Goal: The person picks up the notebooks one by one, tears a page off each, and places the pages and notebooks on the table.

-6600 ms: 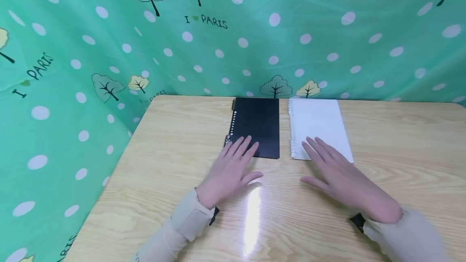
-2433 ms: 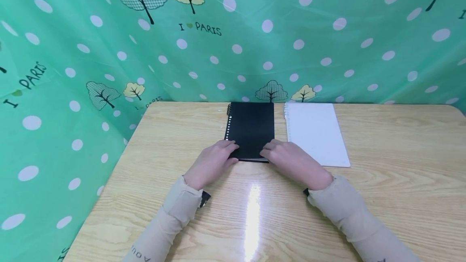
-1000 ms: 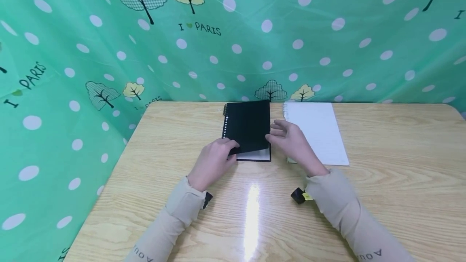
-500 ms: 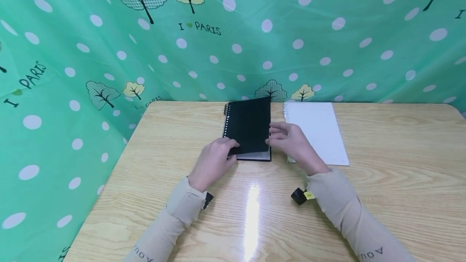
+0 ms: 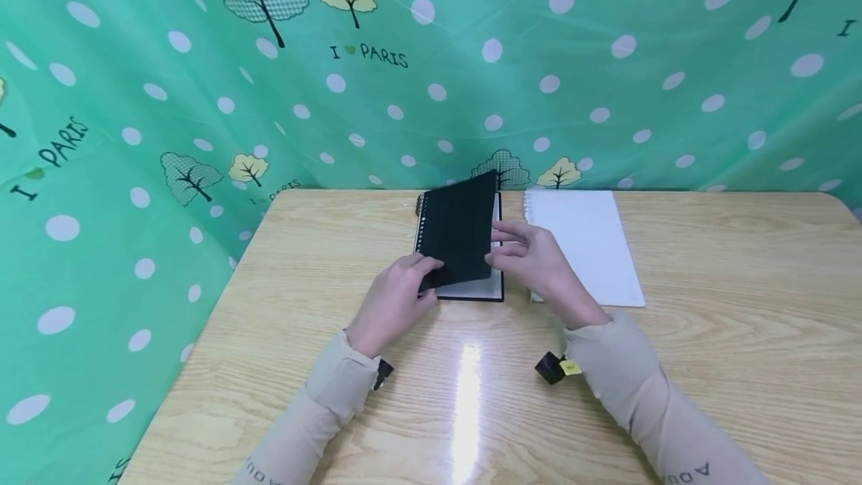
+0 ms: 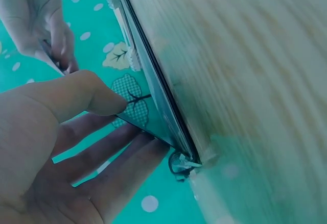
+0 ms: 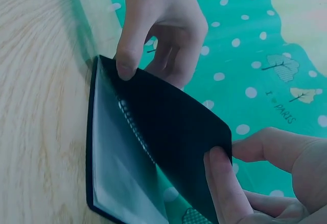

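Note:
A black spiral notebook [image 5: 461, 234] lies near the table's back edge, its front cover lifted and leaning left over a white page [image 5: 474, 289]. My left hand [image 5: 397, 294] pinches the cover's near edge close to the spine; in the left wrist view, thumb and fingers stand on either side of it, beside a binding ring [image 6: 181, 167]. The cover's free right edge is between the thumb and fingers of my right hand [image 5: 539, 268]. In the right wrist view, the cover [image 7: 173, 122] stands apart from the pages [image 7: 122, 157], with both hands on it.
Just right of the black notebook lies a white spiral notebook [image 5: 586, 245], partly behind my right hand. A green dotted curtain [image 5: 377, 111] hangs along the back and left of the wooden table [image 5: 269, 365].
At first both hands lay spread over the two notebooks. They came together at the black one, its cover came up, and its right edge has since risen higher and swung slightly left.

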Available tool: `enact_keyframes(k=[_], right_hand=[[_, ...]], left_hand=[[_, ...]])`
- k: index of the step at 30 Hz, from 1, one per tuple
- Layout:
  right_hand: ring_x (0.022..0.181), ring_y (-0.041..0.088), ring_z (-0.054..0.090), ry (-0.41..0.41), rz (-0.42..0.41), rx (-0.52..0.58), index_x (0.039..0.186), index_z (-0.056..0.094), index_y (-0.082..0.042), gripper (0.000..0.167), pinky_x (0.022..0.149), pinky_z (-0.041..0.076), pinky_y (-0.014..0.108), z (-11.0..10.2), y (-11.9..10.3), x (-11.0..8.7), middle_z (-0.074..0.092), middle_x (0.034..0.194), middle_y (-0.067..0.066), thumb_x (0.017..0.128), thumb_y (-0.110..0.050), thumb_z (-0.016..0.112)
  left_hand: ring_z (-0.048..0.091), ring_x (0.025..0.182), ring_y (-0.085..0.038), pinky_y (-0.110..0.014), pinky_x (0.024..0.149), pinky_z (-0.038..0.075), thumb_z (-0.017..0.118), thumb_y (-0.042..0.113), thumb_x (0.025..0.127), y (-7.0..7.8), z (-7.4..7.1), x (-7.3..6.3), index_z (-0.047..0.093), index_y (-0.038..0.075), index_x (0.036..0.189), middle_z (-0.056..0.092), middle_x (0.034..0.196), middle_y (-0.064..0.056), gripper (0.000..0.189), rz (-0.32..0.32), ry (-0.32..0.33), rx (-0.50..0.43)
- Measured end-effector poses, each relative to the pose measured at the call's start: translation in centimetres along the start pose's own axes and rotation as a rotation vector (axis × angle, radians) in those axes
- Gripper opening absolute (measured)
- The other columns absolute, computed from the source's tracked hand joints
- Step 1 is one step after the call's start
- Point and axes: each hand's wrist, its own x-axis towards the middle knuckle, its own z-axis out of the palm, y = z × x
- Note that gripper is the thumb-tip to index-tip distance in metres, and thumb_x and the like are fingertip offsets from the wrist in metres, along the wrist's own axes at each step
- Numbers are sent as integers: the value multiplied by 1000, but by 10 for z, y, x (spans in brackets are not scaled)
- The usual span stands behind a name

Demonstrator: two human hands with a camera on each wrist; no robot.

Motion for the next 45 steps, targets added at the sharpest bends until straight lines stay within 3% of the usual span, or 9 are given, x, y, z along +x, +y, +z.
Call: enact_keyframes(k=[6, 13, 25, 35, 41, 45], right_hand=[[122, 23, 61, 2, -46, 32, 148, 44, -10, 62, 105, 49, 41, 4, -7, -4, 55, 142, 8, 92, -15, 69], [123, 21, 60, 9, -75, 76, 145, 47, -10, 60, 105, 49, 41, 11, -13, -3, 56, 139, 6, 91, -19, 72], [121, 17, 61, -3, -136, 148, 142, 49, -12, 59, 105, 48, 41, 26, -23, -1, 54, 138, 2, 90, -22, 74], [120, 17, 60, -11, -165, 207, 140, 49, -11, 57, 104, 49, 40, 36, -28, 1, 55, 136, 3, 90, -20, 74], [120, 17, 58, -3, -176, 208, 138, 50, -14, 55, 101, 51, 38, 43, -34, 2, 54, 136, 4, 89, -21, 75], [121, 17, 58, -14, -183, 207, 136, 52, -16, 53, 100, 51, 39, 47, -38, 1, 54, 137, 3, 89, -22, 75]], left_hand=[[65, 111, -23, -37, 93, 56, 71, 4, 84, -4, -5, 0, 68, 10, 121, 67, 119, -8, 38, -25, -28, -56], [66, 105, -20, -31, 85, 58, 70, 1, 84, -5, -13, 0, 66, 10, 123, 67, 119, -6, 40, -72, -69, -121], [66, 105, -19, -26, 79, 59, 69, -1, 84, -12, -18, -2, 63, 7, 127, 65, 120, -7, 45, -91, -82, -178], [64, 108, -20, -21, 77, 58, 70, -4, 84, -19, -18, -2, 60, 5, 129, 65, 120, -8, 48, -103, -101, -340], [65, 107, -19, -26, 85, 58, 75, 2, 84, -22, -18, -2, 59, 3, 129, 65, 120, -7, 47, -94, -87, -420], [64, 108, -17, -30, 91, 57, 76, 9, 86, -23, -19, -2, 60, 6, 127, 65, 119, -4, 45, -76, -42, -452]])
